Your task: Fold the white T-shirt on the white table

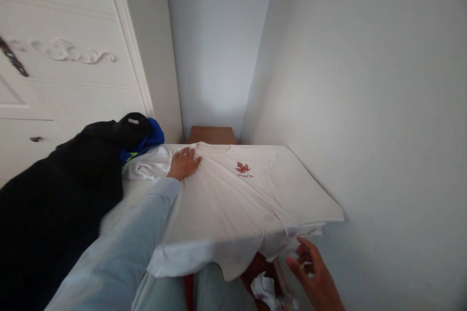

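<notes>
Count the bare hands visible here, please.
2. The left hand lies on the white T-shirt, left of its collar; the right hand is near the shirt's lower right edge, fingers partly curled. Neither is fully hidden.

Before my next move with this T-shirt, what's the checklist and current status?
1. Left hand resting on T-shirt, beside the neckline: ok.
2. Right hand grip closed on fabric: not ok, thumb and fingers apart.
3. Leaf print facing up: ok.
4. T-shirt wholly on white tabletop: not ok, its lower part hangs over the near edge.
5. Underside smooth: cannot tell, hidden.
</notes>
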